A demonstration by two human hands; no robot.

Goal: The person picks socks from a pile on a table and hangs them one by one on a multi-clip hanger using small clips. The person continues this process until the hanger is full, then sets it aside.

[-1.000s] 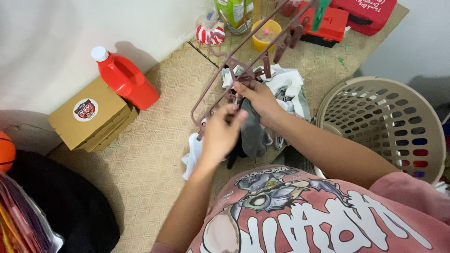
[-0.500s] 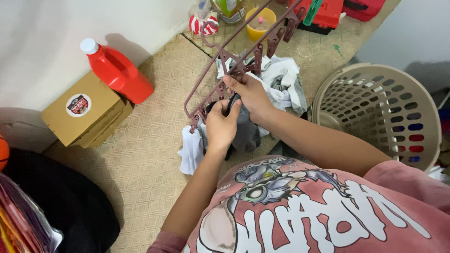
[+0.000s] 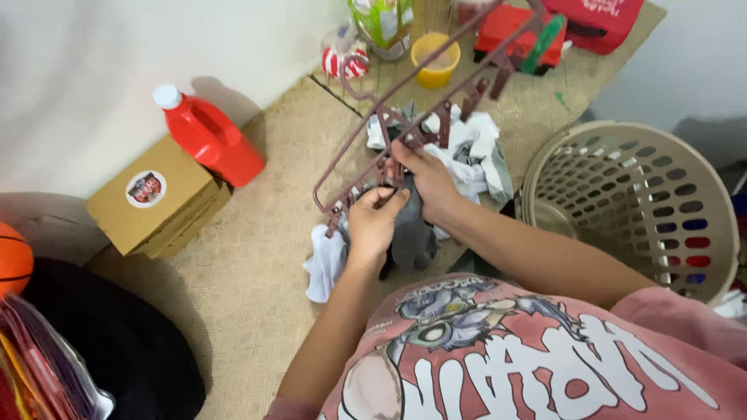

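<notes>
A maroon clip drying rack (image 3: 436, 78) hangs tilted over the floor, with several pegs along its bars. My right hand (image 3: 426, 177) pinches one peg near the rack's lower end. My left hand (image 3: 373, 224) grips the top of a dark grey garment (image 3: 412, 233) just under that peg. The garment hangs down between both hands. A white cloth (image 3: 325, 260) hangs from the rack's lower corner, left of my left hand.
A pile of white and grey laundry (image 3: 475, 152) lies behind my hands. A beige perforated laundry basket (image 3: 634, 202) stands right. A red jug (image 3: 210, 140) and cardboard box (image 3: 156, 198) sit left by the wall. A yellow cup (image 3: 436, 58) and red boxes (image 3: 517, 35) lie beyond.
My left hand has drawn in under the rack and closed on the grey garment's top. My right hand stays on the same peg. The view has shifted slightly.
</notes>
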